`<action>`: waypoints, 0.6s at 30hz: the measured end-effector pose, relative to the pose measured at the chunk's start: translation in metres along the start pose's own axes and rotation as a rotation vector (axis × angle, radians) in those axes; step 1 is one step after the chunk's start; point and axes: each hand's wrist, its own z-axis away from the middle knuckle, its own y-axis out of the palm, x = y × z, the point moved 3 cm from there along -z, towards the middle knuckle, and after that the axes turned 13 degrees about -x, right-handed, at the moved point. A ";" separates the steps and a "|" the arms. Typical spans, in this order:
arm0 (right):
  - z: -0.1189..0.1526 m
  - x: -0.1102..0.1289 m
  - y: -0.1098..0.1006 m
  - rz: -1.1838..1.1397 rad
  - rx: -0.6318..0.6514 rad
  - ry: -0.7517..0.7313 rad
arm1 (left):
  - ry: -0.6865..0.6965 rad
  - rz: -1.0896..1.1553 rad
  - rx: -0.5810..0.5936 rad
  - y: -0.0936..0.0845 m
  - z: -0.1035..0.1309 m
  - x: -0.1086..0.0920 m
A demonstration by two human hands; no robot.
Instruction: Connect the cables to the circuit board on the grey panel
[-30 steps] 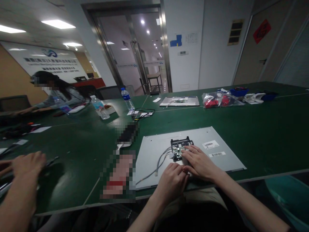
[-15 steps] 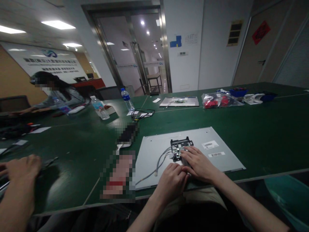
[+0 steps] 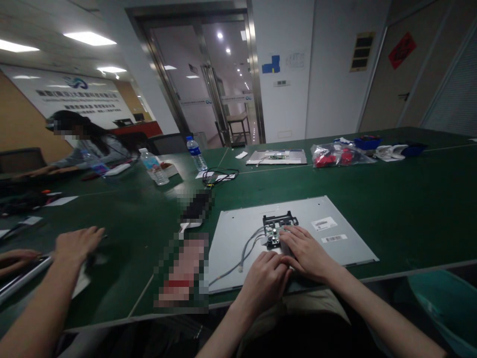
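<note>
A flat grey display panel [image 3: 238, 238] lies on the green table in front of me. On it sits a black bracket [image 3: 278, 219] with a small circuit board [image 3: 275, 234], from which grey cables [image 3: 244, 253] run to the left. My right hand [image 3: 307, 251] lies over the board's right part, fingers stretched out and touching it. At the panel's front edge, my left hand [image 3: 265, 278] is closed with curled fingers, its fingertips against my right thumb. Anything between those fingers is hidden.
A co-worker's hand [image 3: 80, 243] is at the left, beside a silver-edged object [image 3: 28, 278]. Water bottles [image 3: 154, 166], a coiled black cable [image 3: 220, 175], another panel [image 3: 257, 158] and a plastic bag with red items [image 3: 337, 156] lie farther back. The table's front edge is close.
The co-worker's hand at the left has moved to the right and slightly up, and more of the silver-edged object shows. My hands and the panel look unchanged.
</note>
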 end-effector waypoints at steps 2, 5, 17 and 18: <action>0.000 0.000 0.000 0.000 -0.008 0.000 | -0.004 0.003 0.004 0.000 0.000 0.000; 0.000 0.000 0.000 0.000 -0.025 -0.003 | -0.008 0.005 0.003 -0.001 -0.001 0.000; 0.000 0.007 -0.007 -0.023 -0.112 -0.050 | 0.003 0.007 0.001 -0.002 -0.001 0.000; 0.000 0.007 -0.007 -0.024 -0.121 -0.050 | 0.004 0.006 0.001 -0.002 -0.001 0.000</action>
